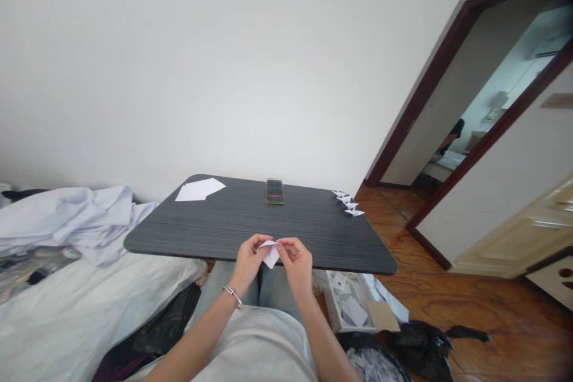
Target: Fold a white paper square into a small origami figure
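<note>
My left hand [251, 262] and my right hand [295, 262] pinch a small folded piece of white paper [270, 254] between them. They hold it just over the near edge of a dark grey woodgrain table [250, 230]. A few loose white paper sheets [199, 190] lie at the table's far left. Near the far edge stands a dark rectangular object in a clear case [274, 191], too blurred to identify. Several small folded white paper pieces [348, 203] sit in a row along the right edge. A silver bangle [231, 296] circles my left wrist.
Crumpled white fabric [76, 221] and white plastic sheeting [89, 304] lie left of the table. An open box of paper scraps [349, 304] and black plastic bags [421, 349] sit on the wooden floor to the right. A doorway stands beyond.
</note>
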